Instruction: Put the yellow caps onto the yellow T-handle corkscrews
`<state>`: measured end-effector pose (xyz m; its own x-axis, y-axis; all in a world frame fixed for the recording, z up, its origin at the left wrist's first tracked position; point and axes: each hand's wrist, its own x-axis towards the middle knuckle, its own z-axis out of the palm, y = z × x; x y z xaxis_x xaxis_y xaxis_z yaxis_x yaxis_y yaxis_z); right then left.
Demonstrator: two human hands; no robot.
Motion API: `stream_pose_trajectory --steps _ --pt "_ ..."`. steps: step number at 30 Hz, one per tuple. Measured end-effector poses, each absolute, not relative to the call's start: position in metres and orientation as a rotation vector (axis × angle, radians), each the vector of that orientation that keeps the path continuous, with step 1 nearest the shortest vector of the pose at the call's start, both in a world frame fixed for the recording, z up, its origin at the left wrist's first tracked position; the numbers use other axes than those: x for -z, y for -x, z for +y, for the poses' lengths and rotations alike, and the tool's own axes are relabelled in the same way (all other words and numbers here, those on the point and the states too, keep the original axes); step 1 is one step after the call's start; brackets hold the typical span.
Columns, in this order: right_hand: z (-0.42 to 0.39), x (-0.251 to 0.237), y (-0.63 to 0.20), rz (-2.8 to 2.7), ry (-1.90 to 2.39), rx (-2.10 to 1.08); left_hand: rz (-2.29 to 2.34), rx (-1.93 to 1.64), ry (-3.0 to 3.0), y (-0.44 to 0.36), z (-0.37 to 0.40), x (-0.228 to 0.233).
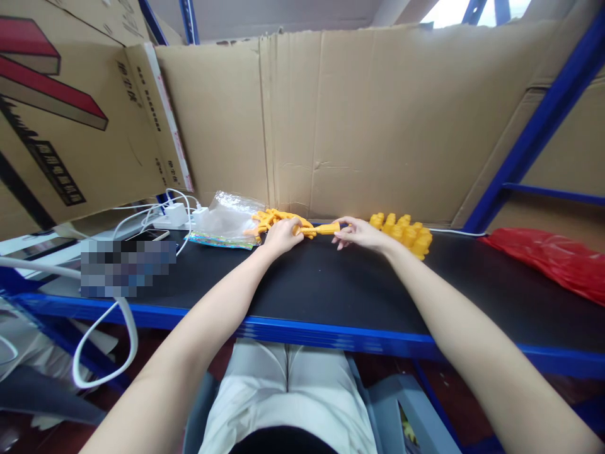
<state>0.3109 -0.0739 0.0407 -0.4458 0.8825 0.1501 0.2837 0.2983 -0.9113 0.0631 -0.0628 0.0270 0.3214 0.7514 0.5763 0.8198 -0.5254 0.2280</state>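
Between my hands lies a slim yellow plastic piece (326,229), narrow towards the left and wider at its right end. My left hand (282,236) has its fingers closed around the narrow end. At the wide end, the thumb and fingers of my right hand (359,235) are bent in a pinch. Behind and beside my left hand is a loose heap of orange-yellow plastic pieces (270,217), partly hidden by that hand. To the right of my right hand stand several yellow knobbed pieces (406,233) grouped close together.
A clear plastic bag (227,217) lies left of the heap. Farther left are white chargers (176,214) and looping cables (130,328). A red plastic bag (543,258) rests at the right. Cardboard (378,126) walls the back; a blue rail (331,333) edges the black shelf (326,284).
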Motion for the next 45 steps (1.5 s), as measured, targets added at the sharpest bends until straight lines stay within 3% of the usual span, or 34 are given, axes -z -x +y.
stream_pose_trajectory --steps 15,20,25,36,45 --pt "-0.078 -0.04 -0.295 -1.71 1.336 -1.115 -1.435 0.981 2.477 -0.065 -0.066 -0.03" --pt "-0.078 -0.041 -0.303 -1.671 1.19 -1.258 -1.525 0.983 2.442 -0.064 -0.064 -0.031" --pt "-0.079 -0.043 -0.307 -1.703 1.089 -1.159 -1.516 0.976 2.441 -0.064 -0.065 -0.032" --pt "-0.078 -0.042 -0.3 -1.703 1.376 -1.093 -1.504 0.998 2.448 -0.068 -0.072 -0.034" --pt "-0.076 -0.039 -0.311 -1.788 1.116 -1.155 -1.545 0.97 2.429 -0.067 -0.066 -0.032"
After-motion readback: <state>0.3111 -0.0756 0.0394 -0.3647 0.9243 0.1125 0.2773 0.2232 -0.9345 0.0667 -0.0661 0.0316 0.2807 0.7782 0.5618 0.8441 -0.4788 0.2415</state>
